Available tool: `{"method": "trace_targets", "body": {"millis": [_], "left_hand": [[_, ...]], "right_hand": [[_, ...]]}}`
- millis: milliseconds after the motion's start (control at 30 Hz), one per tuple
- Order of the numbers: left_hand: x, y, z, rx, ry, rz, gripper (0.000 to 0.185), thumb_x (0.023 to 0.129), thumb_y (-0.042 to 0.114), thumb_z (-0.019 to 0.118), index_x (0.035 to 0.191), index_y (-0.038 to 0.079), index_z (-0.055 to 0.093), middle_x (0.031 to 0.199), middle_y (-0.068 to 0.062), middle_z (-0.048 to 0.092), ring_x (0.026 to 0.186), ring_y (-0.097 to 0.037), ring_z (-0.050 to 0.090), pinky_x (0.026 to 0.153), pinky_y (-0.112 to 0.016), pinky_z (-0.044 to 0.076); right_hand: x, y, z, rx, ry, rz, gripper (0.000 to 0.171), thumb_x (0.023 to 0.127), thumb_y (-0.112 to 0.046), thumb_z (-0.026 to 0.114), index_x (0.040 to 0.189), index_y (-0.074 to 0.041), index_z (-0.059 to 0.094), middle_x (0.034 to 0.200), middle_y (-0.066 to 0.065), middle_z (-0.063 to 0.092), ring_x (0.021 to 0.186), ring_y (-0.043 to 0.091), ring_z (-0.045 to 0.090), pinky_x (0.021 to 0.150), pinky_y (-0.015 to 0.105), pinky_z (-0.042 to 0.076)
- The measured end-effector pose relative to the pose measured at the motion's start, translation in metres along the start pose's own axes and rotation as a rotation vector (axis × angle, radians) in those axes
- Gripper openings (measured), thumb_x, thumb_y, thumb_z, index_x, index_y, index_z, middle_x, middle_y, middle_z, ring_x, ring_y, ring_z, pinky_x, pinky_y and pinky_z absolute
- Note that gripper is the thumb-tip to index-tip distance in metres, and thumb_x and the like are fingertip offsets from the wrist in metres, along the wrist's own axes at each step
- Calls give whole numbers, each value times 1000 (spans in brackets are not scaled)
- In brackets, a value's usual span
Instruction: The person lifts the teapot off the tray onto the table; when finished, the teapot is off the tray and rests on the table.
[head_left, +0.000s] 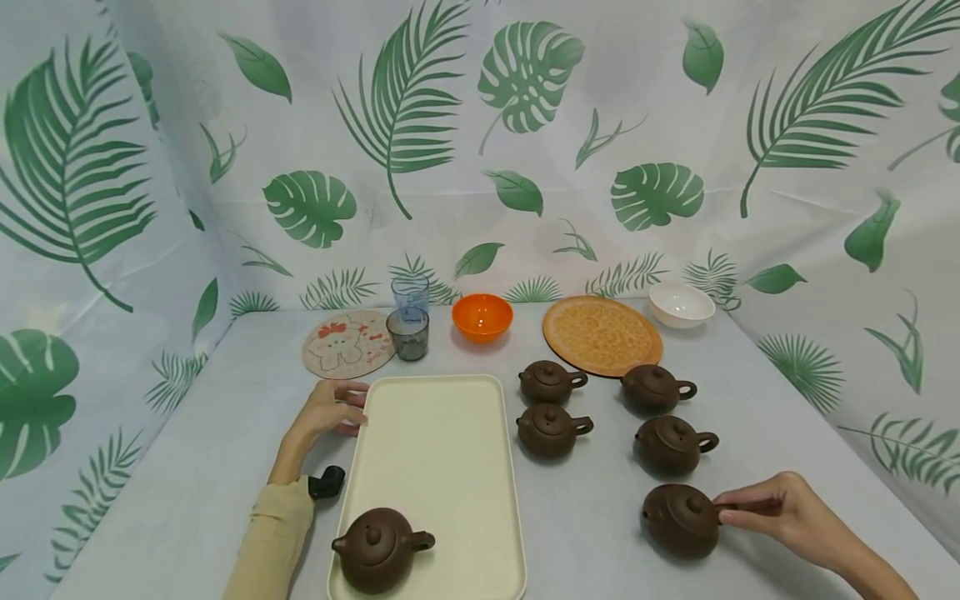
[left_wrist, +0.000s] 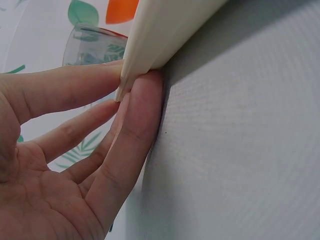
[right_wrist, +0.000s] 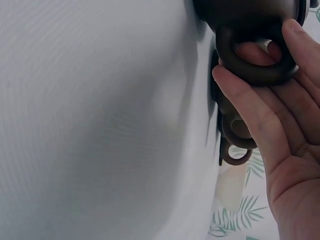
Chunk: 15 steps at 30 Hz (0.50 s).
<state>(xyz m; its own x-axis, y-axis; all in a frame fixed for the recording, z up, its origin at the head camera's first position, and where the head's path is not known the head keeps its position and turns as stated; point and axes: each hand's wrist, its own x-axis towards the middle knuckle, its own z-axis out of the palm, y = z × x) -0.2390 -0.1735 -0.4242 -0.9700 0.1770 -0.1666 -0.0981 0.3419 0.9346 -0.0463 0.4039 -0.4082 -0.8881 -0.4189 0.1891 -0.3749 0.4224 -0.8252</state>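
My left hand (head_left: 330, 410) grips the left rim of a cream rectangular tray (head_left: 438, 467). In the left wrist view, the thumb lies on the tray's rim (left_wrist: 142, 47) and a finger reaches beneath it. A dark brown teapot (head_left: 375, 554) sits on the near left part of the tray, its handle facing right. Off to the right, my right hand (head_left: 780, 512) pinches the handle of another brown teapot (head_left: 681, 521). The right wrist view shows fingers on both sides of that handle (right_wrist: 257, 75). Whether this teapot touches the table I cannot tell.
Several more brown teapots (head_left: 547, 429) stand in two columns right of the tray. Along the back are a round mat (head_left: 348, 346), two cups (head_left: 408, 333), an orange bowl (head_left: 482, 318), a round pizza-like mat (head_left: 600, 333) and a white bowl (head_left: 681, 305). Leaf-patterned cloth encloses the table.
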Motion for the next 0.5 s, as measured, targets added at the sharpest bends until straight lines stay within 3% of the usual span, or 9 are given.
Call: {"method": "trace_targets", "body": {"millis": [300,500], "left_hand": [[1,-1,0,4,13,-14,57,69,-14,68,125,-12,55,101,-23,61,71,-20,65,61,-36,61],[1,-2,-1,-7,1,-2,57,70,-14,68,125,-13,53,101,-24,61,70,-19,65,61,-36,61]], "right_hand": [[2,-5,0,-56,-3,62,23,82,10,65,99,-2,75,95,-11,73,85,1,68,64,19,58],[9,-24,0,-132,22,93,20,84,4,66,103,2,72,98,-9,73,89,0,67,67,17,58]]}}
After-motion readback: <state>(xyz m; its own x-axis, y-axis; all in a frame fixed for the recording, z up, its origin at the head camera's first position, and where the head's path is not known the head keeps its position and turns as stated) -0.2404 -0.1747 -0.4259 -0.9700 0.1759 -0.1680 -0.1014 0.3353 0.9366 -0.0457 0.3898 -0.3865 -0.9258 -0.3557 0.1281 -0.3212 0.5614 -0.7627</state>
